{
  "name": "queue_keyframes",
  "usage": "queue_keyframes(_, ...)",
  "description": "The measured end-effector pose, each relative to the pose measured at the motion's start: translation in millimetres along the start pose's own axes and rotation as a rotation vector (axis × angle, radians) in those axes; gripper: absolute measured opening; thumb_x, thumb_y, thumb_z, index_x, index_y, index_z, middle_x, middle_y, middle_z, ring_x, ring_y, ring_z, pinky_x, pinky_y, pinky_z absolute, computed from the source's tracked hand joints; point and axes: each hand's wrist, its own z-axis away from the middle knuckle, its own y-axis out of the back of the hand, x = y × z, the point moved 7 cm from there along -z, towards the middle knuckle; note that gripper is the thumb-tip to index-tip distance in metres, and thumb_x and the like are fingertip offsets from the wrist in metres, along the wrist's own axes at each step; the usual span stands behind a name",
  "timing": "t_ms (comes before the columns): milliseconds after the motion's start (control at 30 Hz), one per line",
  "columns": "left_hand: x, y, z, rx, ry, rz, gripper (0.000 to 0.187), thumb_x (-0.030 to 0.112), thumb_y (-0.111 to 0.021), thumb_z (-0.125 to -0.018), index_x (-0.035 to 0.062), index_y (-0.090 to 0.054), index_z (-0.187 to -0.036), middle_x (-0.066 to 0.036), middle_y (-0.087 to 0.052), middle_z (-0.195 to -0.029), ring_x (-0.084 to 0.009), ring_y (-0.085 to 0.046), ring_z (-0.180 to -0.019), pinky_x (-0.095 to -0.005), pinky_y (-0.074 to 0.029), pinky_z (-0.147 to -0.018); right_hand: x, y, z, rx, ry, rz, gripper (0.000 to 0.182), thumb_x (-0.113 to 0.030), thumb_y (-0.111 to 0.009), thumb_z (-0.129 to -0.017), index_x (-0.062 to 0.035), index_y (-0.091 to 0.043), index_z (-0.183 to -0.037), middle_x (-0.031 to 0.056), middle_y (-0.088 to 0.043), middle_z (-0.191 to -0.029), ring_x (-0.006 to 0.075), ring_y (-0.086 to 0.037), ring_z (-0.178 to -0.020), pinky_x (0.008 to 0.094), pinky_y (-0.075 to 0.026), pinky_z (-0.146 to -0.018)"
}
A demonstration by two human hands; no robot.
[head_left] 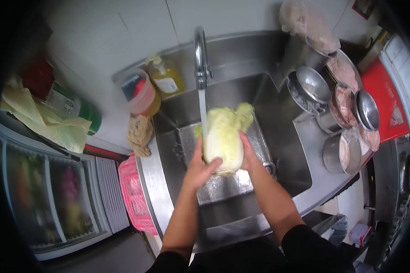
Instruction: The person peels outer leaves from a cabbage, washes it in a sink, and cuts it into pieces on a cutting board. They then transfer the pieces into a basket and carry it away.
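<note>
A pale green and white napa cabbage [224, 141] is held between my two hands over the sink [282, 150]. My left hand [200, 166] grips its left side, with the thumb laid across the lower front. On the opposite side, my right hand [249, 154] is closed around the cabbage; some of its fingers are hidden behind it. Water runs from the chrome faucet [200, 54] in a stream [203, 111] along the cabbage's left edge. The leafy end points away from me, and one loose leaf sticks out at the upper right.
Left of the faucet stand a yellow soap bottle [166, 78] and a plastic tub [141, 93], with a brown cloth [140, 134] below. Metal bowls [312, 85] and pots [343, 152] crowd the right counter beside a red box [382, 100]. A glass-fronted fridge [54, 195] is at lower left.
</note>
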Motion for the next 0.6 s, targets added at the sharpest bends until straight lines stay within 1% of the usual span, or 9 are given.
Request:
queue_keyframes(33,9,1,-15,-0.014,-0.039,-0.02,0.108,0.038,-0.079,-0.09,0.0031,-0.008,-0.165,-0.027,-0.046,-0.153,-0.04,-0.051,-0.137,-0.0454,-0.043,-0.113,-6,-15,0,0.045,-0.026,0.23,0.077,-0.061,-0.052,-0.1,-0.0045,-0.042,-0.152,0.02,-0.058,-0.143,0.0362,-0.06,-0.128,0.0474,-0.051,-0.108)
queue_keyframes(100,-10,-6,-35,0.038,0.21,0.448,0.08,0.022,-0.065,-0.101,0.0075,-0.018,-0.164,-0.024,-0.047,-0.152,-0.0341,-0.055,-0.134,-0.0442,-0.048,-0.11,-19,-48,-3,0.186,-0.01,0.603,0.084,-0.06,-0.057,-0.098,-0.0022,-0.036,-0.155,0.0235,-0.053,-0.147,0.0386,-0.057,-0.131,0.0453,-0.05,-0.109)
queue_keyframes(167,-64,-12,-52,-0.061,0.285,0.958,0.061,0.038,-0.051,-0.107,0.0036,-0.036,-0.156,-0.02,-0.052,-0.147,-0.0335,-0.06,-0.127,-0.0467,-0.051,-0.107,-27,-61,-5,0.379,0.068,0.892,0.092,-0.059,-0.062,-0.096,-0.0013,-0.027,-0.159,0.0279,-0.049,-0.149,0.0412,-0.055,-0.133,0.0474,-0.048,-0.11)
queue_keyframes(267,-80,-18,-60,0.061,0.179,1.308,0.073,0.057,-0.046,-0.104,0.0066,-0.039,-0.156,-0.019,-0.051,-0.15,-0.0353,-0.055,-0.133,-0.0494,-0.046,-0.112,-29,-95,23,0.607,0.305,1.428,0.095,-0.054,-0.067,-0.094,0.0019,-0.026,-0.159,0.0328,-0.045,-0.15,0.0448,-0.049,-0.138,0.0471,-0.04,-0.116)
queue_keyframes(367,-75,-28,-60,0.124,0.007,1.507,0.084,0.067,-0.046,-0.099,0.0056,-0.039,-0.156,-0.018,-0.05,-0.152,-0.0349,-0.051,-0.138,-0.0495,-0.043,-0.115,-2,-107,41,0.495,0.924,1.784,0.095,-0.056,-0.061,-0.097,0.0076,-0.024,-0.157,0.0359,-0.042,-0.15,0.0422,-0.044,-0.143,0.0451,-0.037,-0.117)
queue_keyframes(400,-72,-30,-59,0.135,-0.042,1.538,0.085,0.069,-0.046,-0.099,0.0059,-0.038,-0.156,-0.017,-0.049,-0.153,-0.0347,-0.05,-0.139,-0.0494,-0.042,-0.115,-8,-106,41,0.424,0.995,1.644,0.092,-0.051,-0.065,-0.096,0.005,-0.026,-0.158,0.0329,-0.041,-0.153,0.0447,-0.05,-0.136,0.0453,-0.039,-0.117)
queue_keyframes(500,-74,-32,-54,0.153,-0.08,1.612,0.084,0.067,-0.045,-0.1,0.0075,-0.037,-0.158,-0.016,-0.047,-0.155,-0.0341,-0.049,-0.139,-0.0494,-0.04,-0.117,-22,-79,0,0.352,0.354,0.47,0.084,-0.053,-0.059,-0.099,0.003,-0.033,-0.156,0.0283,-0.043,-0.154,0.0399,-0.052,-0.135,0.0435,-0.044,-0.112)
queue_keyframes(533,-73,-30,-51,0.174,-0.06,1.574,0.081,0.065,-0.044,-0.101,0.0076,-0.038,-0.157,-0.016,-0.048,-0.155,-0.0341,-0.049,-0.138,-0.0499,-0.039,-0.118,-15,-79,-16,0.137,0.124,0.279,0.075,-0.056,-0.051,-0.103,0.0006,-0.043,-0.152,0.0236,-0.052,-0.148,0.0331,-0.057,-0.131,0.042,-0.05,-0.108)
queue_keyframes(600,-65,-22,-54,0.014,0.013,1.383,0.077,0.063,-0.043,-0.103,0.0074,-0.04,-0.156,-0.016,-0.05,-0.153,-0.0339,-0.05,-0.137,-0.0505,-0.039,-0.118,-23,-79,-12,0.047,0.064,0.125,0.074,-0.058,-0.048,-0.103,-0.0001,-0.045,-0.15,0.0227,-0.057,-0.142,0.0312,-0.059,-0.128,0.0425,-0.05,-0.108)
